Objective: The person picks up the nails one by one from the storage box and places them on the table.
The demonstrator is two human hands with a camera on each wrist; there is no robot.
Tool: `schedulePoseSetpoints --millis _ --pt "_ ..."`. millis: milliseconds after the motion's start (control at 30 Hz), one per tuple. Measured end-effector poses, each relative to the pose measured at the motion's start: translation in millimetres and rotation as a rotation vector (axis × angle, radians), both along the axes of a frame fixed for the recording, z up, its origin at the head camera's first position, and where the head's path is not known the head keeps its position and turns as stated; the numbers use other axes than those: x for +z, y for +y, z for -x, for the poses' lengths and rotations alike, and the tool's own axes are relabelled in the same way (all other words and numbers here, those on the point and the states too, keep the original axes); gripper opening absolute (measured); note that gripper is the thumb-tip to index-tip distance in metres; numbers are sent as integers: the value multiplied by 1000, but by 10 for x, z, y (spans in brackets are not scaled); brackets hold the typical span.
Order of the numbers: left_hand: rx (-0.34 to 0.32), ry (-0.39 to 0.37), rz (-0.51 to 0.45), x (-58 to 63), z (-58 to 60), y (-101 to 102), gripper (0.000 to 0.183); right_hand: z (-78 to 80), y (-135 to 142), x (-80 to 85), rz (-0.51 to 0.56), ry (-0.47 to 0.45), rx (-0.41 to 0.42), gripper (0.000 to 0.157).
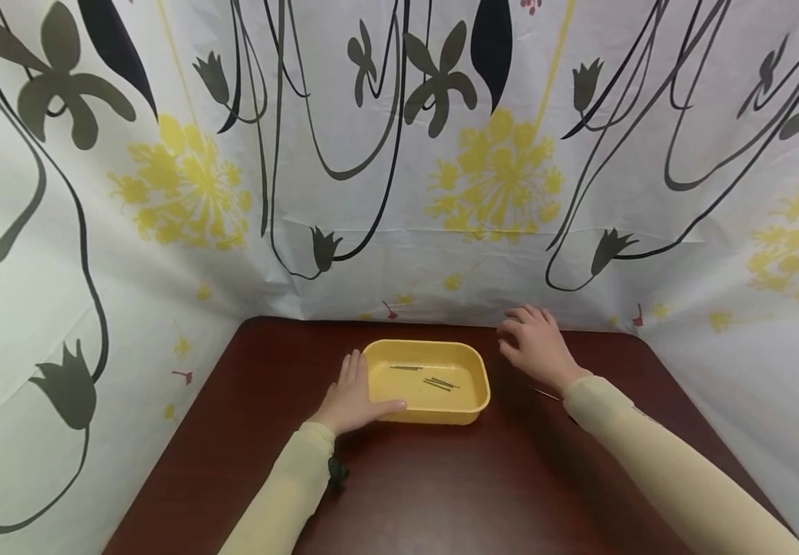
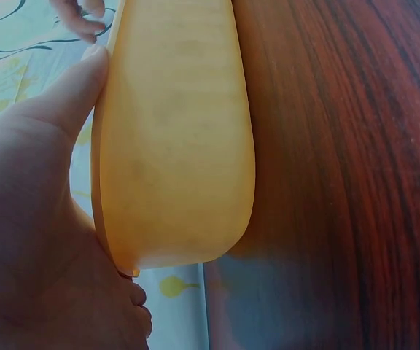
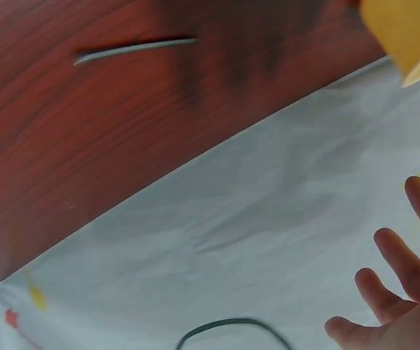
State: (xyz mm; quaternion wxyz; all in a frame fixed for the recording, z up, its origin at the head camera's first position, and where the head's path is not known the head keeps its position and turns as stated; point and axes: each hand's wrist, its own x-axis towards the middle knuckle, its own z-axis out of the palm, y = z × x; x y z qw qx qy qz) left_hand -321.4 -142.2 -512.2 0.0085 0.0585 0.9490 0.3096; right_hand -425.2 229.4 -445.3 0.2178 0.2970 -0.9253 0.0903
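A yellow rectangular tray (image 1: 427,416) sits toward the back of the table, with several thin dark rods (image 1: 441,383) lying on its floor. My left hand (image 1: 352,399) rests on its front left corner. The fingers stretch along the left side, and the thumb lies at the front rim, as the tray wall (image 2: 173,138) in the left wrist view also shows. Right of the tray, my right hand (image 1: 538,347) hovers over the table with loosely bent fingers and nothing in them. A single thin rod (image 3: 135,49) lies on the wood near it, partly hidden by that arm in the head view.
The dark reddish-brown table (image 1: 413,486) has rounded back corners. A white cloth with flower prints (image 1: 386,277) hangs close behind it and along both sides. A small dark green object (image 1: 336,474) shows beside the left sleeve.
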Motion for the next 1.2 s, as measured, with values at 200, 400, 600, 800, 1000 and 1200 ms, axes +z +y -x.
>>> schedulePoseSetpoints --millis 200,400,600,800,1000,1200 --pt "1 -1 11 12 7 10 132 -21 -294 29 14 -38 55 23" --pt "4 -7 10 36 -20 -1 132 -75 -590 -4 3 -109 72 28" --pt "0 -19 12 45 -17 3 132 -107 -826 -95 -50 -145 114 25" --pt "-1 -27 4 55 -10 13 130 -112 -1018 -222 -131 -215 161 29" --pt "1 -29 4 44 0 14 130 -107 -1150 -357 -196 -241 214 32" --pt "0 -25 6 39 0 0 131 -124 -1212 -486 -220 -263 269 28"
